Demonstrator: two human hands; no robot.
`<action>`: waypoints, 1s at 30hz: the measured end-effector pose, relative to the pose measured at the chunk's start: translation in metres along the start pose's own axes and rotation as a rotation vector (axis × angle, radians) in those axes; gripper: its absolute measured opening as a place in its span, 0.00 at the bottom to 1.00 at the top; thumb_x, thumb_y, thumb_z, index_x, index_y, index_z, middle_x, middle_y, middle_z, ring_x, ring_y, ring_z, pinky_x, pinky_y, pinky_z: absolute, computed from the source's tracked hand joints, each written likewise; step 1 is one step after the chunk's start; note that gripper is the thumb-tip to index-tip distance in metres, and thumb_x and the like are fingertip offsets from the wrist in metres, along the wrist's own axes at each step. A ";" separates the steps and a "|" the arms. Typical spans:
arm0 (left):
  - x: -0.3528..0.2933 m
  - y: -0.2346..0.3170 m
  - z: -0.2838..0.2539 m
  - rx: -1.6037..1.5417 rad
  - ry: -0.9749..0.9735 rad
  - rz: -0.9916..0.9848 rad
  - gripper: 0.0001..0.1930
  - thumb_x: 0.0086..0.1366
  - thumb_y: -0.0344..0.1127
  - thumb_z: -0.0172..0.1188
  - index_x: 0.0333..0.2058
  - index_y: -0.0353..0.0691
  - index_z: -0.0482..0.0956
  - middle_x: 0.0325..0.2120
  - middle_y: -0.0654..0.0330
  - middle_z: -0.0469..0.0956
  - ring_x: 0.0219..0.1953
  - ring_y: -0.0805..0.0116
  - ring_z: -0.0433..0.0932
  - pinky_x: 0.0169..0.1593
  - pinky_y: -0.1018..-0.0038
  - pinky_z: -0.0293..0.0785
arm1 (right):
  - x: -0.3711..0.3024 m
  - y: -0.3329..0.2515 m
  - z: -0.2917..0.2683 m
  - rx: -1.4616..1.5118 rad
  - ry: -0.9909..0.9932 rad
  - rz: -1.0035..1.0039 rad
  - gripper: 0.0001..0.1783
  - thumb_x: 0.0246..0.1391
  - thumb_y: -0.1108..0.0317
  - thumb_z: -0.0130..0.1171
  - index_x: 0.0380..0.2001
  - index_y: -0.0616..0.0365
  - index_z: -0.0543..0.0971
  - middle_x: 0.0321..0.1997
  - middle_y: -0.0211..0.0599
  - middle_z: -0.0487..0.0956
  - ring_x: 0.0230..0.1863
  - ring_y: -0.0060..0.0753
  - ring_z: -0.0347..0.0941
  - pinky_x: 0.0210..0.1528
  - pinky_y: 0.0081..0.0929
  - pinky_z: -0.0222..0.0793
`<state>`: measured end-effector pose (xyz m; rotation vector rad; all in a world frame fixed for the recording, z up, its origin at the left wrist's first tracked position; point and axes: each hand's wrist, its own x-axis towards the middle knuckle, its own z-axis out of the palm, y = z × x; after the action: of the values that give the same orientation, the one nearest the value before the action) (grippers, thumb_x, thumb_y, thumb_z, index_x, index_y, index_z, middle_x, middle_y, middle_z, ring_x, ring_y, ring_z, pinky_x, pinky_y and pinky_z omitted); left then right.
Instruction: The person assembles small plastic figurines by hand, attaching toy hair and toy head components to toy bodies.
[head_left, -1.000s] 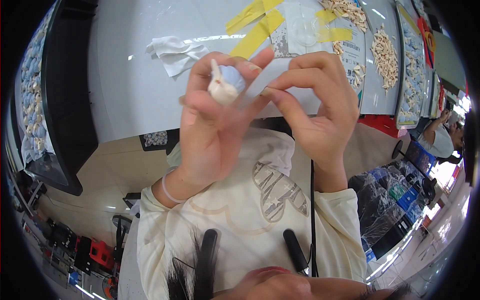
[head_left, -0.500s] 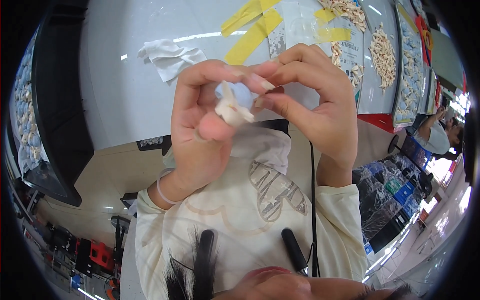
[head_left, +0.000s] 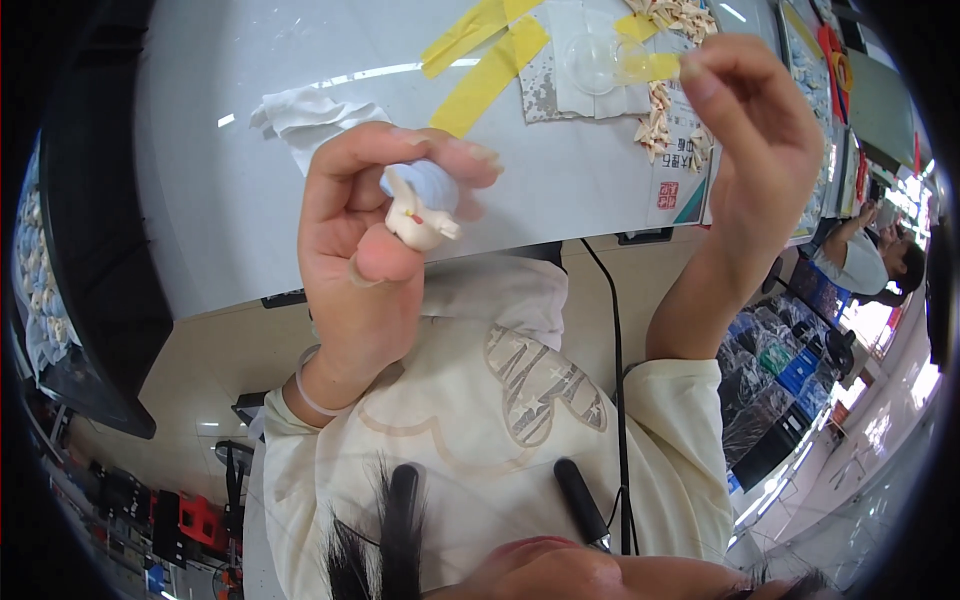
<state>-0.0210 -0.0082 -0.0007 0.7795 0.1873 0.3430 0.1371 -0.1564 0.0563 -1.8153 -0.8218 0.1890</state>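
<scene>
My left hand (head_left: 345, 230) grips a small figurine (head_left: 412, 222) between thumb and fingers, above the table's near edge. The figurine has a rounded pale-blue part and a cream part with pointed bits and a tiny red-yellow spot. Out to the right, my right hand (head_left: 765, 125) has thumb and forefinger drawn together beside the end of a yellow tape strip (head_left: 660, 67). What its fingertips hold, if anything, is too small to make out. That strip lies by a clear round dish (head_left: 592, 64). Small cream pieces (head_left: 655, 130) lie close by on a printed sheet.
A crumpled white cloth (head_left: 315, 115) lies on the white table (head_left: 230, 200). Longer yellow tape strips (head_left: 490, 75) are stuck at the far middle. A black-edged rack (head_left: 110, 200) with blue and cream pieces stands left. Another person (head_left: 865, 250) sits far right.
My right hand has left the figurine and moved right and away to the tape by the clear dish. My left hand keeps the figurine, now slightly further left.
</scene>
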 end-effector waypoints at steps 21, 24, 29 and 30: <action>0.010 0.012 0.014 0.051 0.070 -0.206 0.27 0.44 0.48 0.63 0.39 0.43 0.63 0.37 0.57 0.66 0.39 0.66 0.68 0.38 0.79 0.65 | 0.033 -0.006 0.009 -0.079 -0.014 0.383 0.05 0.33 0.76 0.60 0.17 0.62 0.74 0.19 0.29 0.71 0.23 0.16 0.61 0.26 0.12 0.54; 0.008 0.011 0.012 0.022 0.043 -0.237 0.27 0.44 0.48 0.63 0.40 0.42 0.63 0.38 0.56 0.66 0.39 0.65 0.69 0.39 0.79 0.65 | 0.018 0.008 -0.004 0.136 -0.113 0.250 0.07 0.39 0.75 0.56 0.25 0.64 0.71 0.28 0.34 0.69 0.29 0.22 0.61 0.34 0.16 0.54; 0.007 0.003 0.016 -0.061 -0.024 -0.223 0.27 0.44 0.47 0.64 0.39 0.40 0.63 0.38 0.56 0.65 0.39 0.65 0.69 0.41 0.76 0.66 | -0.017 -0.023 0.023 0.423 -0.056 0.182 0.09 0.36 0.70 0.59 0.21 0.59 0.69 0.22 0.30 0.64 0.27 0.24 0.57 0.31 0.18 0.51; 0.006 0.000 0.015 -0.033 -0.080 -0.159 0.27 0.44 0.47 0.64 0.39 0.40 0.64 0.38 0.56 0.65 0.39 0.65 0.69 0.42 0.76 0.66 | -0.023 -0.022 0.031 0.474 -0.111 0.092 0.10 0.36 0.69 0.59 0.20 0.58 0.68 0.21 0.29 0.62 0.26 0.25 0.56 0.30 0.18 0.50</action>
<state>-0.0109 -0.0155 0.0092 0.7392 0.1669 0.1640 0.0949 -0.1426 0.0577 -1.4033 -0.6988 0.5046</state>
